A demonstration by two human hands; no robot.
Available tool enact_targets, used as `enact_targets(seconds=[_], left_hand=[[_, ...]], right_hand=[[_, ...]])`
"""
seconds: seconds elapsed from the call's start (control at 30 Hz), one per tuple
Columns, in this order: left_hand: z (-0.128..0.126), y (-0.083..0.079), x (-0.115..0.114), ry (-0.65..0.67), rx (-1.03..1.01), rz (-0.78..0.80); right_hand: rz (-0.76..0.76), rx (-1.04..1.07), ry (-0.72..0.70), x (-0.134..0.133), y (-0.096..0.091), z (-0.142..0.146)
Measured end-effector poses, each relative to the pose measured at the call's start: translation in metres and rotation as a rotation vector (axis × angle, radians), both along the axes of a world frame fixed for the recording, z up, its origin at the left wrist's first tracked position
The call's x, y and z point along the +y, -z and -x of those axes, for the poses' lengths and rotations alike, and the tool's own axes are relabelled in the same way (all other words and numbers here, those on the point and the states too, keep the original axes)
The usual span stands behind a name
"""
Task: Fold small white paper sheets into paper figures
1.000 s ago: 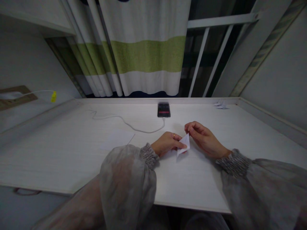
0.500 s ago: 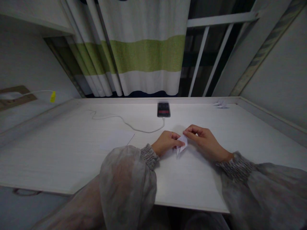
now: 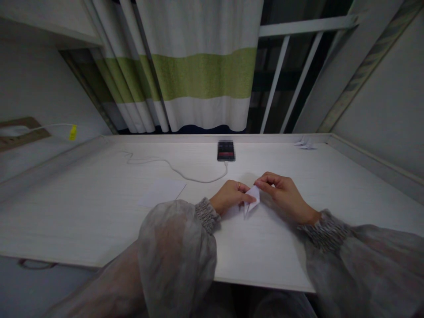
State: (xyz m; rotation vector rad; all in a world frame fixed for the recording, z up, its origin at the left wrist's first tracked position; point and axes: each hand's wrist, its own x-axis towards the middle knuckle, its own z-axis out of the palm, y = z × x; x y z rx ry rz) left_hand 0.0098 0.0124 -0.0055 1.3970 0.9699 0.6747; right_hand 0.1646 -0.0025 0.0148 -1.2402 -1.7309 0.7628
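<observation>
A small folded white paper shape (image 3: 253,198) stands just above the white desk (image 3: 99,221) between my two hands. My left hand (image 3: 229,197), with a ring on one finger, is closed on the paper's left side. My right hand (image 3: 282,194) has its fingertips pinched on the paper's upper right edge. Both arms wear loose grey sleeves with gathered cuffs.
A flat white paper sheet (image 3: 162,193) lies left of my hands. A dark phone (image 3: 226,150) sits at the desk's back, with a white cable (image 3: 172,168) running left to a wall socket. Small folded paper figures (image 3: 305,143) rest at the far right corner. Curtains hang behind.
My right hand came down from above the paper and closed its fingertips on the upper edge. The paper and both hands shifted slightly away from me.
</observation>
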Motion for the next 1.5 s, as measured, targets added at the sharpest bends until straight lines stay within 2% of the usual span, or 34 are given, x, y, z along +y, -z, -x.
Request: enact_targets(seconds=[0.17, 0.4, 0.57, 0.7, 0.87, 1.03, 1.23, 1.5], left_hand=[[-0.001, 0.002, 0.001, -0.028, -0.011, 0.016], [-0.002, 0.003, 0.0, -0.191, -0.197, 0.004], [-0.002, -0.001, 0.0, -0.313, -0.38, -0.018], [-0.002, -0.004, -0.001, -0.306, -0.448, -0.06], [-0.002, -0.003, -0.001, -0.304, -0.479, -0.069], [-0.003, -0.003, -0.001, -0.323, -0.472, -0.046], [-0.004, -0.006, -0.004, -0.338, -0.467, -0.036], [-0.006, -0.006, -0.003, -0.366, -0.487, -0.033]], right_hand=[[0.028, -0.047, 0.031, -0.001, -0.005, 0.002], [0.006, -0.014, -0.014, 0.002, -0.005, 0.0], [0.168, 0.109, -0.068, 0.0, 0.004, 0.003], [0.244, 0.098, -0.143, -0.002, 0.005, 0.008], [0.298, 0.209, -0.196, 0.0, 0.008, 0.008], [0.327, 0.183, -0.151, 0.003, 0.013, 0.006], [0.325, 0.137, -0.095, -0.001, 0.004, 0.01], [0.307, 0.126, -0.051, -0.003, 0.003, 0.012]])
